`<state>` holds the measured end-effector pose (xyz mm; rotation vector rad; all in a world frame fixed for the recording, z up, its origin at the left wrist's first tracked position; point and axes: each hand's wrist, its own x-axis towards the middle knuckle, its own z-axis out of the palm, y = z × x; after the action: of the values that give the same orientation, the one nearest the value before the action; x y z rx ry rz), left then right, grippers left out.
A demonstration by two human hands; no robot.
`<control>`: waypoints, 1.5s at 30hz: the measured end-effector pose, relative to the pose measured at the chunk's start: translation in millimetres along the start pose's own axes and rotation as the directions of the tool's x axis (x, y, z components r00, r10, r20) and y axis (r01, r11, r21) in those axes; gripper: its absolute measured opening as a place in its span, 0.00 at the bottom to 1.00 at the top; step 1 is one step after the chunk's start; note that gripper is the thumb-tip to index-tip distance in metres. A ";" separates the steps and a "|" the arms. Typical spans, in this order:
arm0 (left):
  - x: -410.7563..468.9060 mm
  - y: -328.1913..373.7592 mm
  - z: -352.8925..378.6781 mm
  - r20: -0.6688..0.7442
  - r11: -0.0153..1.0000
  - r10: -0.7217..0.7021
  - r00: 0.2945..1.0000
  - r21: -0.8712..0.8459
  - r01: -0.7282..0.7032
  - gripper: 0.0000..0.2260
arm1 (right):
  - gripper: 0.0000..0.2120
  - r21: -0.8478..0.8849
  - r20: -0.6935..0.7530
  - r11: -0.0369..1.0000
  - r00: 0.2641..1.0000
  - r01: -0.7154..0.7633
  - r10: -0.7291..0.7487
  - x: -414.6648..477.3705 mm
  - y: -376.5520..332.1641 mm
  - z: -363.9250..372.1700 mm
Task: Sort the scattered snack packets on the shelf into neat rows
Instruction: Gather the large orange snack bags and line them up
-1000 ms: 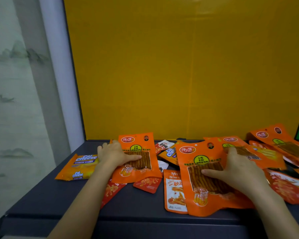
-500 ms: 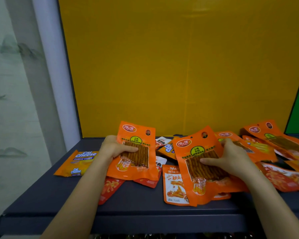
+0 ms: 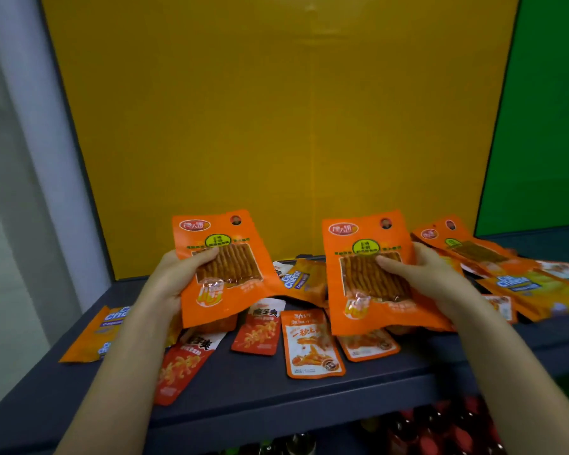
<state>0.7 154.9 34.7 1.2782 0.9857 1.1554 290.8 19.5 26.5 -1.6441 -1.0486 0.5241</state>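
I have two flat, glossy snack packets raised just above the shelf (image 3: 276, 389). My left hand (image 3: 174, 280) grips the left orange packet (image 3: 227, 290) at its edge, thumb across the clear window. My right hand (image 3: 431, 280) pinches the right orange packet (image 3: 362, 290) likewise. Both forearms reach forward. Small red sachets (image 3: 257, 333) lie scattered beneath.

One large orange foil pouch (image 3: 222, 274) is held above the dark grey shelf board (image 3: 243, 382) in the left hand (image 3: 173, 282), a second orange foil pouch (image 3: 368, 284) to its right in the right hand (image 3: 432, 280). Small red and orange plastic sachets (image 3: 311, 346) are spread flat beneath and between them. An orange wafer packet (image 3: 89, 339) lies far left, an overlapping packet heap (image 3: 519, 287) far right.
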 end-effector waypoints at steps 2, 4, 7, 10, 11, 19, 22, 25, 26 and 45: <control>-4.9 7.1 10.5 0.027 0.999 0.021 0.999 -0.031 -0.020 0.03 | 0.14 0.062 -0.085 0.998 0.996 -0.017 0.023 -4.6 2.8 -13.2; -11.1 12.4 25.5 0.077 0.998 0.040 0.996 -0.058 -0.036 0.03 | 0.17 0.089 -0.169 0.995 0.984 -0.038 0.052 -12.3 8.2 -27.0; -22.6 14.4 54.9 0.182 0.995 0.066 0.981 -0.086 -0.051 0.03 | 0.11 0.146 -0.229 0.988 0.971 -0.042 0.075 -31.0 17.3 -50.9; -32.7 10.4 88.3 0.278 0.995 0.065 0.958 -0.092 -0.041 0.04 | 0.12 0.198 -0.278 0.978 0.953 -0.067 0.121 -52.5 25.2 -81.1; -35.1 8.3 100.5 0.308 0.995 0.064 0.949 -0.089 -0.038 0.05 | 0.12 0.201 -0.290 0.976 0.947 -0.082 0.140 -59.7 28.5 -92.9; -65.9 -5.3 205.9 0.490 0.999 0.025 0.871 -0.037 -0.007 0.05 | 0.12 0.250 -0.435 0.961 0.873 -0.121 0.222 -112.0 63.7 -187.2; -82.4 -12.3 246.7 0.526 0.999 0.003 0.850 -0.035 0.018 0.06 | 0.07 0.240 -0.463 0.963 0.856 -0.126 0.228 -123.4 79.2 -220.6; -96.3 -18.2 283.1 0.548 0.997 -0.008 0.836 -0.059 0.048 0.07 | 0.04 0.234 -0.477 0.964 0.848 -0.129 0.229 -127.7 91.0 -251.7; -103.6 -20.4 299.9 0.550 0.997 -0.014 0.835 -0.059 0.056 0.07 | 0.06 0.227 -0.481 0.966 0.847 -0.127 0.225 -129.9 96.4 -266.2; -147.1 -48.7 544.1 0.494 0.994 -0.036 0.869 -0.071 0.081 0.07 | 0.03 0.173 -0.418 0.974 0.885 -0.145 0.206 -85.3 177.4 -482.7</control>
<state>511.8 -86.9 15.3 1.3686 0.5793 0.7559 684.9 -321.3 10.8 -1.6418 -0.5242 0.3145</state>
